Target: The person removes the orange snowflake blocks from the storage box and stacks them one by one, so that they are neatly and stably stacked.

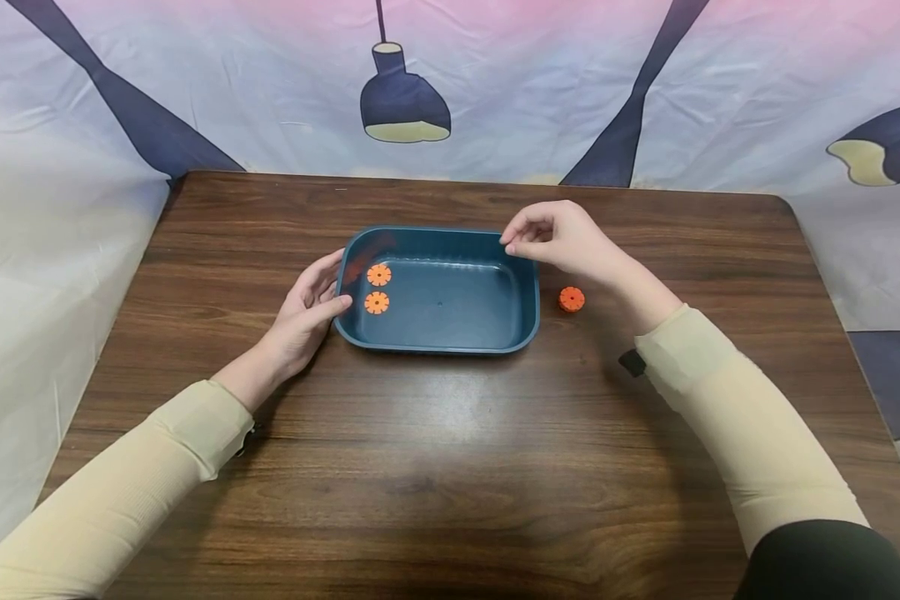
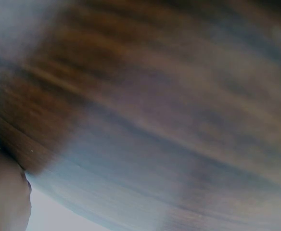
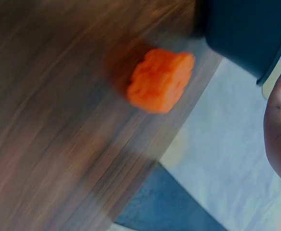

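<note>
A dark blue rectangular plastic bin (image 1: 438,343) stands on the wooden table. My left hand (image 1: 303,317) grips its left end, thumb over the rim and fingers along the outside wall. Two orange notched discs (image 1: 378,275) lie flat inside the bin near that end, one in front of the other. Over the bin's back right corner is my right hand (image 1: 562,237), its thumb and fingertips close together; whether anything is between them cannot be seen. A small stack of orange notched discs (image 1: 572,299) sits on the table right of the bin, blurred in the right wrist view.
The brown wooden table (image 1: 435,467) reaches back to a hanging cloth (image 1: 495,100) printed with lamps. In the left wrist view, mostly blurred tabletop shows.
</note>
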A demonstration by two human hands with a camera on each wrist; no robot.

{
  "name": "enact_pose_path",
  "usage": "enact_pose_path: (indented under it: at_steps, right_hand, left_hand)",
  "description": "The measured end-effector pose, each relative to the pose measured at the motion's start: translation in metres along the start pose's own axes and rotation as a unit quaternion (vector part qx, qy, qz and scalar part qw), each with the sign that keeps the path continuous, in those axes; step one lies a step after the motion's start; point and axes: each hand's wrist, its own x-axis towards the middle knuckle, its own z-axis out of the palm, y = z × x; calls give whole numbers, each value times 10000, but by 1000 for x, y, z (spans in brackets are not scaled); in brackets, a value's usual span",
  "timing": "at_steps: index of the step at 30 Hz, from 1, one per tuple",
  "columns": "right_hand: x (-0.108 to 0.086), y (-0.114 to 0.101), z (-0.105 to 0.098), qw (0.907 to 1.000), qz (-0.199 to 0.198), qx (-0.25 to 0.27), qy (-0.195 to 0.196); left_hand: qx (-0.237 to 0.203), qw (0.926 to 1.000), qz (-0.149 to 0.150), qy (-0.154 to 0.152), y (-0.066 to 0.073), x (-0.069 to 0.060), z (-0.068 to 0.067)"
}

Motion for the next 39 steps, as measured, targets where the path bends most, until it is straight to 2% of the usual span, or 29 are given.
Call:
enact_pose_path:
  at_steps: [10,24,39]
  right_hand:
    - [20,-14,19,9993,-171,289,-189]
    - [44,-29,51,9972,-420,243,-565]
    - [59,-39,89,9933,-494,418,-957]
  left_hand:
    - [-23,10000,-12,-21,1,-1,1]
    - [20,10000,-35,6,1,0,1]
    - [34,10000,-21,5,2,-2,0]
